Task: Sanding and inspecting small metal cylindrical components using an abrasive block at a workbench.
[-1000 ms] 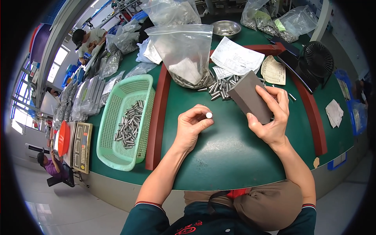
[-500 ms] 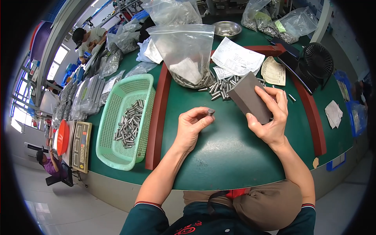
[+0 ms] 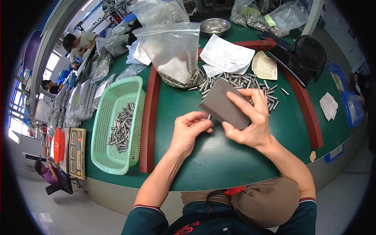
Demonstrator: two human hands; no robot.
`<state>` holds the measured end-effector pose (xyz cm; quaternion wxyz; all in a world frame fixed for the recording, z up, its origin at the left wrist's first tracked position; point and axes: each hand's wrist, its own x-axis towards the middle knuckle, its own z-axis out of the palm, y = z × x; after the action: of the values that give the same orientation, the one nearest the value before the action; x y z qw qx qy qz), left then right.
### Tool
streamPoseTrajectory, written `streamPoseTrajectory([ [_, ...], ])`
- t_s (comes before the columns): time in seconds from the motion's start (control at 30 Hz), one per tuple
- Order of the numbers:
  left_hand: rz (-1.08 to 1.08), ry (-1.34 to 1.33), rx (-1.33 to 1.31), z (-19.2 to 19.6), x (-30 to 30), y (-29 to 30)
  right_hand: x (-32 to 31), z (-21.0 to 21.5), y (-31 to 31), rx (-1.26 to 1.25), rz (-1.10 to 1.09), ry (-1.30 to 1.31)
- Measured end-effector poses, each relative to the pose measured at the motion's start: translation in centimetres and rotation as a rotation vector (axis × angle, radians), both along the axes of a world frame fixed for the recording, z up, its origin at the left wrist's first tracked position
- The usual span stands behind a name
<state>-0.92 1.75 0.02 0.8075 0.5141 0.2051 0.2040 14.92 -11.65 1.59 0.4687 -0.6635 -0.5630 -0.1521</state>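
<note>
My left hand [image 3: 186, 131] pinches a small metal pin [image 3: 210, 116] between thumb and fingertips; most of the pin is hidden. In my right hand [image 3: 254, 123] is a grey-brown abrasive block [image 3: 225, 102], gripped by its sides and tilted. The block's lower left edge is right by the pin; whether they touch I cannot tell. Behind the block, a loose pile of metal pins [image 3: 270, 93] lies on the green tabletop [image 3: 196, 164]. More pins [image 3: 122, 127] fill part of a light green plastic basket [image 3: 136, 145] left of my hands.
Red-brown rails [image 3: 150, 125] frame the work area. A clear bag of pins [image 3: 168, 47], paper sheets [image 3: 227, 54] and a steel bowl [image 3: 215, 26] are at the back. A black fan [image 3: 310, 51] and white cloth [image 3: 328, 106] are right; a scale [image 3: 77, 152] stands far left.
My right hand has brought the block left and down, close to the pin in my left hand. More of the pile shows behind it. The whole view has shifted slightly.
</note>
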Motion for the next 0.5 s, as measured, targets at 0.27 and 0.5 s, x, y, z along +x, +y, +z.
streamPoseTrajectory([
  [0.27, -0.012, 0.035, 0.013, 0.2, -0.2, -0.2, -0.3, -0.4, 0.4, 0.054, 0.058, -0.001],
  [0.5, -0.013, 0.007, 0.029, 0.4, -0.2, -0.4, 0.1, -0.7, 0.4, 0.053, 0.106, 0.076],
])
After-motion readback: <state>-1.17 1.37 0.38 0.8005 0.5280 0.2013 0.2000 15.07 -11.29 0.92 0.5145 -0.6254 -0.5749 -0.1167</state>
